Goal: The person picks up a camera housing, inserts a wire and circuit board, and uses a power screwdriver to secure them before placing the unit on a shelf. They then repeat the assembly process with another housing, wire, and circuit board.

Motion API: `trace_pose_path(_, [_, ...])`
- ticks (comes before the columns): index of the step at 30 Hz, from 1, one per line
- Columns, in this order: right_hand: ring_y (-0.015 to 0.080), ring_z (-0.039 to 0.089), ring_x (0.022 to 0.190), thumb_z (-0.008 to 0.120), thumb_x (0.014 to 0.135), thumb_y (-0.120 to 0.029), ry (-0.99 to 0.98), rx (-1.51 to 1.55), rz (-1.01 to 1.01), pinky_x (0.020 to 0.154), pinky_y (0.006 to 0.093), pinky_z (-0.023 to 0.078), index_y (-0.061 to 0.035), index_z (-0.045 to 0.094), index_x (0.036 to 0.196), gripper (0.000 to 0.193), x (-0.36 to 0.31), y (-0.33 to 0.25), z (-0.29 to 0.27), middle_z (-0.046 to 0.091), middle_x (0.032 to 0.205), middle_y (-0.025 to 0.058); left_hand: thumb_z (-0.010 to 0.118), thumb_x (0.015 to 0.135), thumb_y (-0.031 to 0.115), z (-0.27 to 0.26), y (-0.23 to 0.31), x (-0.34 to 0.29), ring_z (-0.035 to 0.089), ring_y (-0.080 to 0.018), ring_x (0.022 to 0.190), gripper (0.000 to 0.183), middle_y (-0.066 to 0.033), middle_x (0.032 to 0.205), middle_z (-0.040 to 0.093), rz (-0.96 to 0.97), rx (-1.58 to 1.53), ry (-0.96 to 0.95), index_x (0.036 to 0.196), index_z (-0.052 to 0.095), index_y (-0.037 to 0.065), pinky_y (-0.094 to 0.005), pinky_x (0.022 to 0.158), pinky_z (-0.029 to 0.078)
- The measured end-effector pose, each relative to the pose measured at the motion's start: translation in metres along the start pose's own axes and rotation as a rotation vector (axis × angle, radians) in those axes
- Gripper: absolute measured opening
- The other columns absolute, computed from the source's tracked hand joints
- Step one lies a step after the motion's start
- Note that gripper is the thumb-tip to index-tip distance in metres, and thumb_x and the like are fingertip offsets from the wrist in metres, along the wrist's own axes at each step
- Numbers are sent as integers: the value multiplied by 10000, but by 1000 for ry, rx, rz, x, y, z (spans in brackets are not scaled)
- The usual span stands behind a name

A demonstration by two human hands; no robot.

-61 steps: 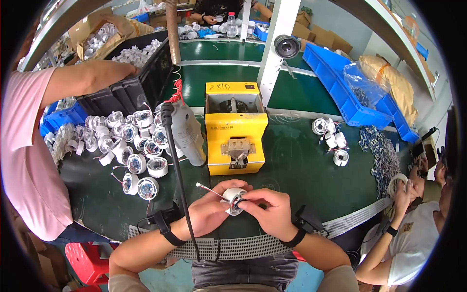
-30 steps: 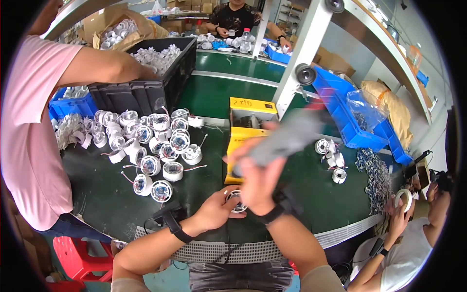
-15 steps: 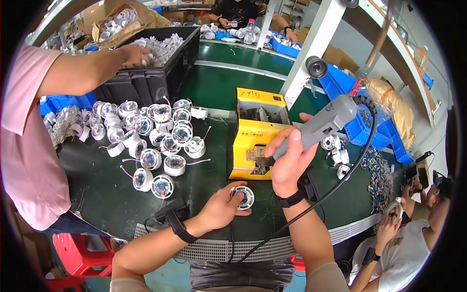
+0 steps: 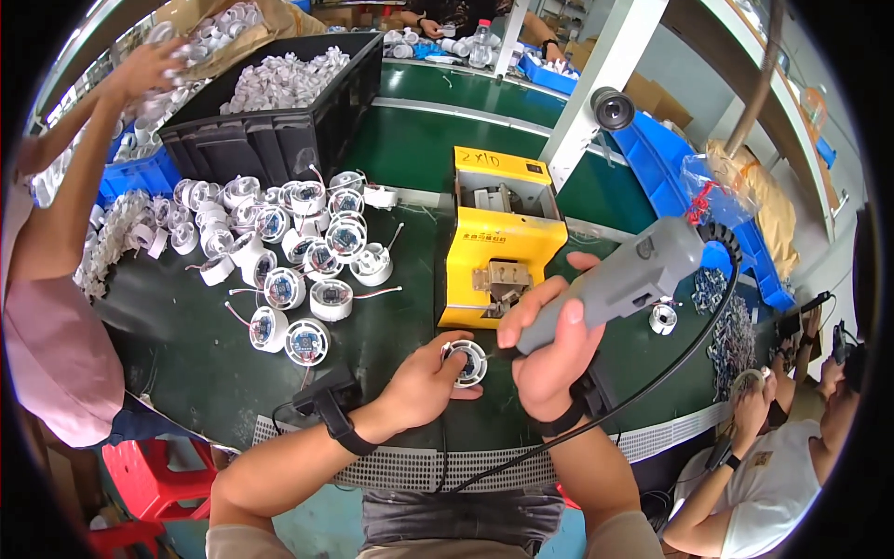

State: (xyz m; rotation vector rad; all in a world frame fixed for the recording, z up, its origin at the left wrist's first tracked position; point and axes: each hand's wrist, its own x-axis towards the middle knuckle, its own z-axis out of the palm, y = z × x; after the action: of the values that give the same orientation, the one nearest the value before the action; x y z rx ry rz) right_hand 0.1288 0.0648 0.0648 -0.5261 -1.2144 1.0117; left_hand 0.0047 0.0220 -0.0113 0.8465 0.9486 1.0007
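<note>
My left hand [image 4: 424, 380] holds a round white housing [image 4: 471, 363] with a circuit board in it, low over the table near its front edge. Its thumb lies across the face of the housing. A grey electric screwdriver [image 4: 605, 289] with a black cord is gripped in my right hand [image 4: 557, 349], its body slanting up to the right. The tool's front end is close to the right of the housing, apart from it; its bit is hard to make out. Just beyond both hands stands a yellow screw feeder [image 4: 498, 247] with an open top and a metal plate in front.
Several white housings with boards and wires [image 4: 307, 252] cover the table's left side. A black crate [image 4: 270, 140] of small white parts stands behind them. A co-worker's arm [image 4: 84, 140] reaches in at left. Dark small parts [image 4: 736, 340] and blue bins [image 4: 652, 177] lie right.
My right hand has drawn the screwdriver back from the feeder's front toward the housing. My left hand has barely moved. The co-worker's hand has left the black crate, moving up and left.
</note>
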Motion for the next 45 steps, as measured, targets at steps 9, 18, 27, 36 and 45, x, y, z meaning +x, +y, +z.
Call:
trace_pose_path(9, [185, 493, 481, 501, 905, -345, -92, 12, 58, 479, 311, 469, -11, 280, 1254, 531, -19, 11, 1, 472, 702, 101, 382, 994, 96, 7, 11, -6, 594, -223, 1022, 313, -138, 1166, 535, 11, 57, 21, 1262, 432, -58, -349, 829, 591])
trace_pose_path(18, [182, 497, 488, 518, 903, -351, -124, -9, 65, 487, 312, 471, -8, 293, 1237, 530, -20, 19, 1, 471, 701, 98, 377, 992, 92, 4, 13, -6, 589, -223, 1040, 311, -136, 1164, 538, 1, 100, 21, 1260, 435, -53, -351, 821, 594])
trace_pose_path(27, [134, 554, 641, 571, 902, -438, -276, 76, 111, 632, 259, 455, 2, 325, 1240, 608, -31, 21, -8, 564, 787, 73, 382, 975, 60, 5, 21, -6, 608, -262, 1032, 309, -151, 1157, 561, 8, 216, -29, 1257, 457, -41, -364, 805, 587])
trace_pose_path(36, [279, 574, 962, 651, 868, -250, 117, -1095, -217, 872, 377, 443, -25, 614, 1010, 269, 65, -14, -140, 601, 1032, 138, 627, 825, 106, -75, 88, -37, 623, -363, 958, 475, -231, 1112, 588, 624, 1352, 817, 1259, 492, -29, -398, 808, 502])
trace_pose_path(45, [374, 433, 1210, 690, 695, -592, 7, -1681, 308, 969, 552, 368, -245, 489, 1337, 757, 86, 27, -268, 472, 1354, 115, 672, 809, 120, -67, 97, -45, 608, -161, 623, 232, -135, 886, 637, 569, 1082, 789, 1008, 632, 8, -308, 590, 472])
